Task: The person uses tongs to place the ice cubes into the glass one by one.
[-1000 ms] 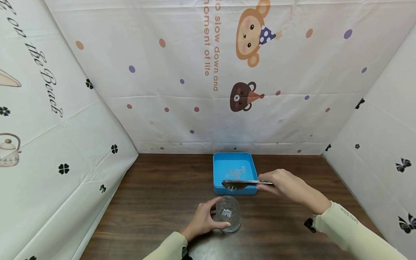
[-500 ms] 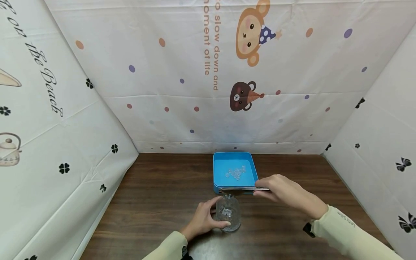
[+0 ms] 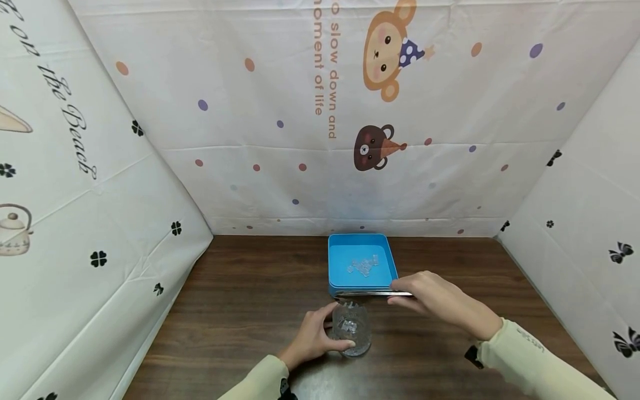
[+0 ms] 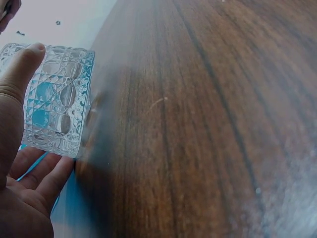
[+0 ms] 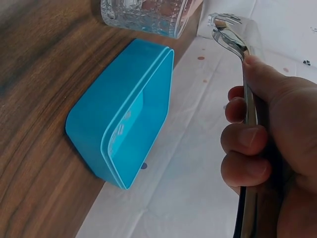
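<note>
My left hand (image 3: 312, 336) holds a clear cut-glass tumbler (image 3: 352, 330) upright on the table, thumb on the near side and fingers on the far side. In the left wrist view the tumbler (image 4: 59, 99) shows its patterned wall, with the thumb (image 4: 22, 69) across it. My right hand (image 3: 440, 300) grips metal serving tongs (image 3: 375, 293), held level over the tumbler's far rim. In the right wrist view the tongs (image 5: 230, 39) end in a fork side and a spoon side, with small clear pieces (image 5: 212, 20) at the tips.
Just behind the tumbler stands a blue square box (image 3: 336, 250), with several clear ice-like pieces (image 3: 364, 266) on its floor. The brown wooden table (image 3: 250, 311) ends at a printed white cloth backdrop (image 3: 280, 183), and similar cloths flank both sides.
My right hand has brought the tongs down and toward me, from over the box's front edge to the tumbler's far rim. My left hand and the tumbler have stayed in place.
</note>
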